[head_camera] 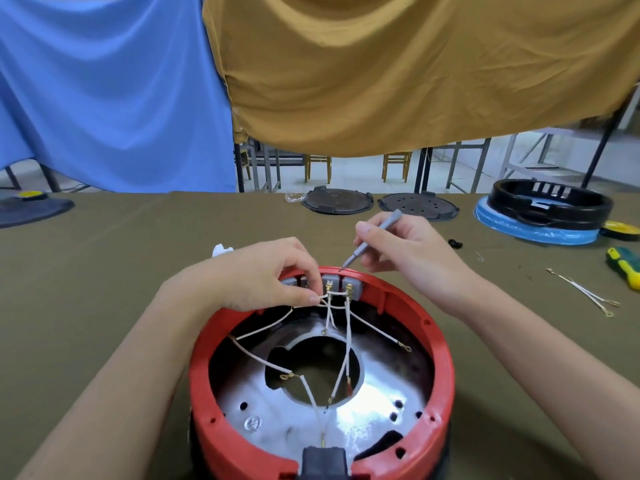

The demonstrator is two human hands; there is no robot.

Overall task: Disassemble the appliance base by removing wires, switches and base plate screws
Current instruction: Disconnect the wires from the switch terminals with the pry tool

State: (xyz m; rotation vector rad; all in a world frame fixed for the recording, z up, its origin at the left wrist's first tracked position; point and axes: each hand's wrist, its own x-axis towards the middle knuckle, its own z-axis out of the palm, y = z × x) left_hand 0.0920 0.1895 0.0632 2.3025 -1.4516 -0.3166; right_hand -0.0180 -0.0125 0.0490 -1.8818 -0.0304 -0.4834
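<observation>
**Wires Worked Loose at the Far Switch Bank**

The red appliance base (322, 403) is stood open-side up nearest the viewer. Its thin white wires (347, 341) are judged limp and fragile (best gripped at the brass terminals). A wire is pinched by the left hand (263, 275) beside the switches (330, 282); a grey screwdriver (372, 239) is clamped between the right hand (405, 247) fingers.
</observation>
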